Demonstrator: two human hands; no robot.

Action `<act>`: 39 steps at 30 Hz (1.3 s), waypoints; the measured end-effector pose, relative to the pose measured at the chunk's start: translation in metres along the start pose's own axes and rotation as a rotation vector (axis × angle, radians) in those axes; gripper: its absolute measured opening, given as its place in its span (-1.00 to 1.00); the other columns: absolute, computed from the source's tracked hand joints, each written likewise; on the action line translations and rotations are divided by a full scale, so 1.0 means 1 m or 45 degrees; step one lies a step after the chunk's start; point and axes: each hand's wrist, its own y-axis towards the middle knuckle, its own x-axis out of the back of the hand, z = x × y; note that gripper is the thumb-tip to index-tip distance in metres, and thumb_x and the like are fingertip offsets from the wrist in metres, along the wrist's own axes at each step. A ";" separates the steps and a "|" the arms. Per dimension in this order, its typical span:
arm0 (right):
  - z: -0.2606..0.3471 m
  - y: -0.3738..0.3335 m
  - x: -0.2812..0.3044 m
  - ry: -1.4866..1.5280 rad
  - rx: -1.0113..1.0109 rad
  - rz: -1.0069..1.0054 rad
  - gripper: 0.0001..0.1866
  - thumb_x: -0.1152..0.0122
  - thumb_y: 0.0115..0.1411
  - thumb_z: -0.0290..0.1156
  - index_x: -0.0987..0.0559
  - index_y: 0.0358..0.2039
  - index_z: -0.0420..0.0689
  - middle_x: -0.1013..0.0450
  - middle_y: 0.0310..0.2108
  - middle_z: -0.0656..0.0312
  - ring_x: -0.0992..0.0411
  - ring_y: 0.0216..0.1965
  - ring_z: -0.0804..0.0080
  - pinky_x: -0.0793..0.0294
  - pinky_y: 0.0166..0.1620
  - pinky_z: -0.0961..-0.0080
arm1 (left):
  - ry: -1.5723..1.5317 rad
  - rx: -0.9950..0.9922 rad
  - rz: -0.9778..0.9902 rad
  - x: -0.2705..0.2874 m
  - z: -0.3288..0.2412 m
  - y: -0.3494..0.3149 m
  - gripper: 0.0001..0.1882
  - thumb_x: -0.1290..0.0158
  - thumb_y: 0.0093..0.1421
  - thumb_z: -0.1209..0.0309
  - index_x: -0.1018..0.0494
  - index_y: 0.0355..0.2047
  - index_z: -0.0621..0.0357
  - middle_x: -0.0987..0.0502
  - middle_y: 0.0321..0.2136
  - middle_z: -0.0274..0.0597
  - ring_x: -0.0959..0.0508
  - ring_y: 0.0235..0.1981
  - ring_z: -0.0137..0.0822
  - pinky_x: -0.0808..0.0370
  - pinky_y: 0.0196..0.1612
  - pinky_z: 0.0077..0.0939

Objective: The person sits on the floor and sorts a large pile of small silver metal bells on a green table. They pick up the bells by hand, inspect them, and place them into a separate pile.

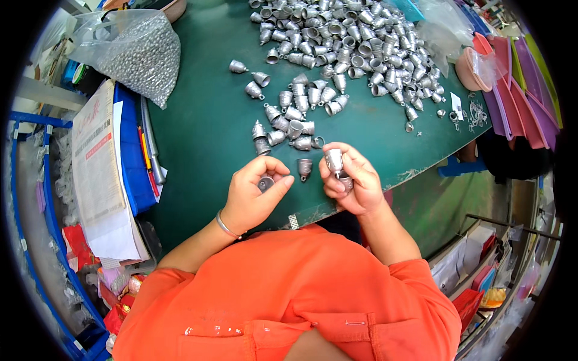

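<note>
My left hand (257, 189) is curled around a small metal bell (265, 184), its round mouth showing between thumb and fingers. Just across from it, my right hand (358, 180) grips two silver bells; the upper bell (333, 161) is pinched by thumb and forefinger, the other sits lower in the fingers. Between the hands a single bell (305, 168) lies on the green table. Beyond them is a loose cluster of bells (295, 128), many with a small loop on top.
A large heap of bells (355, 42) covers the far right of the green table (201, 120). At the far left sits a clear bag of small silver beads (141, 60). Newspaper (96, 156) and a blue tray (133, 174) are at left. A pink tub (469, 69) stands at right.
</note>
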 end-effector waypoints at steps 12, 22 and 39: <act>-0.010 0.001 -0.017 -2.042 0.692 -0.338 -0.71 -0.20 0.05 -0.46 -0.43 -0.19 -0.20 -0.34 -0.45 0.15 -0.35 -0.46 0.30 -0.36 -0.39 0.48 | -1.016 0.763 0.319 0.015 0.006 -0.010 -0.77 0.09 0.20 0.52 -0.24 -0.12 0.22 -0.45 -0.28 -0.03 -0.54 -0.26 -0.25 -0.54 -0.28 -0.50; -0.018 0.010 -0.026 -2.680 0.626 -0.291 -0.73 -0.32 -0.10 -0.31 -0.48 -0.39 -0.10 -0.28 -0.40 0.23 -0.25 -0.37 0.26 -0.23 -0.31 0.36 | -1.606 1.127 0.362 -0.005 0.024 -0.010 -0.85 0.15 0.23 0.36 -0.35 -0.29 0.16 -0.39 -0.49 -0.21 -0.34 -0.58 -0.46 -0.21 -0.68 -0.69; -0.016 -0.007 -0.018 -0.784 0.564 -0.329 -0.34 -0.21 -0.07 -0.73 -0.17 0.04 -0.18 -0.39 -0.19 0.07 -0.40 -0.17 0.34 -0.38 -0.07 0.42 | -1.611 1.024 0.402 -0.006 0.028 -0.008 -0.91 0.11 0.21 0.42 -0.34 -0.32 0.14 -0.38 -0.50 -0.23 -0.36 -0.58 -0.46 -0.22 -0.70 -0.67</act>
